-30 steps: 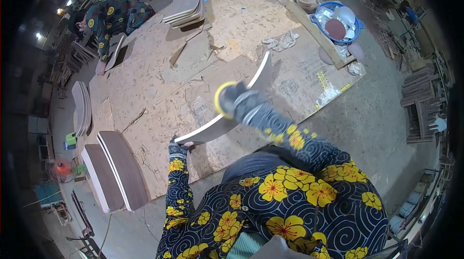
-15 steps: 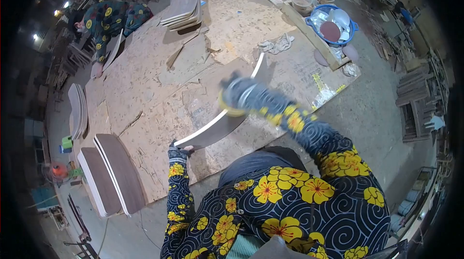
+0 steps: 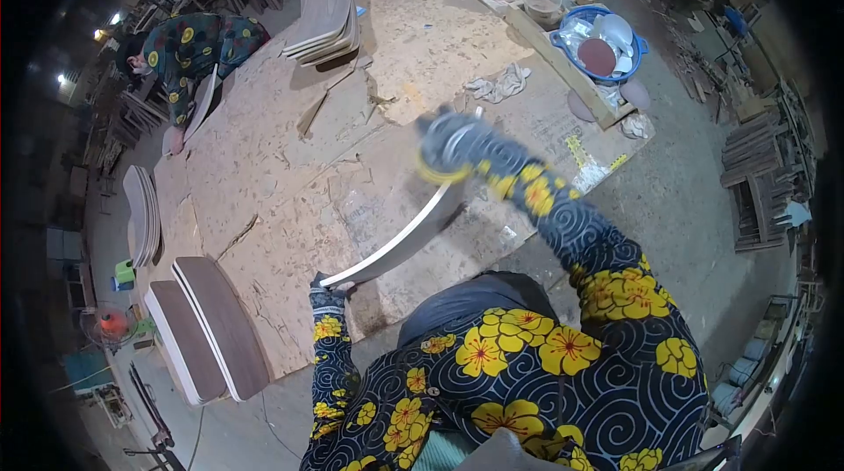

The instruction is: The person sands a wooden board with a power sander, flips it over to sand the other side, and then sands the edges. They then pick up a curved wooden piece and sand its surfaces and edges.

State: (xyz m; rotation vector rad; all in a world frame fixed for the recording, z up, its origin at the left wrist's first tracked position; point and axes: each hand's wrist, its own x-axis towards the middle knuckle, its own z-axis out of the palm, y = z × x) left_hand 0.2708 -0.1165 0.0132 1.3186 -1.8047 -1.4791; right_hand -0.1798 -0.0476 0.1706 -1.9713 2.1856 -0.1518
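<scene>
A curved panel (image 3: 409, 241) with a white edge stands on its long side on the worktable (image 3: 290, 199). At its near left end my left hand (image 3: 328, 288), in a grey glove, is closed round the panel. My right hand (image 3: 447, 144), gloved and blurred by motion, grips a round yellow-rimmed pad that rests on the white edge near the far end. Its fingers are wrapped over the top of the pad. The panel's far tip shows just beyond my right hand.
Stacked curved panels stand at the back (image 3: 323, 10), far left (image 3: 141, 212) and near left (image 3: 220, 322). A blue basket (image 3: 640, 47) sits behind a wooden strip (image 3: 563, 67); a rag (image 3: 499, 84) lies before it. Another person (image 3: 198, 45) bends over a panel at the upper left.
My right hand and the pad have moved up and slightly right along the panel's edge. The panel's far end has shifted slightly. The other person's hand has moved a little.
</scene>
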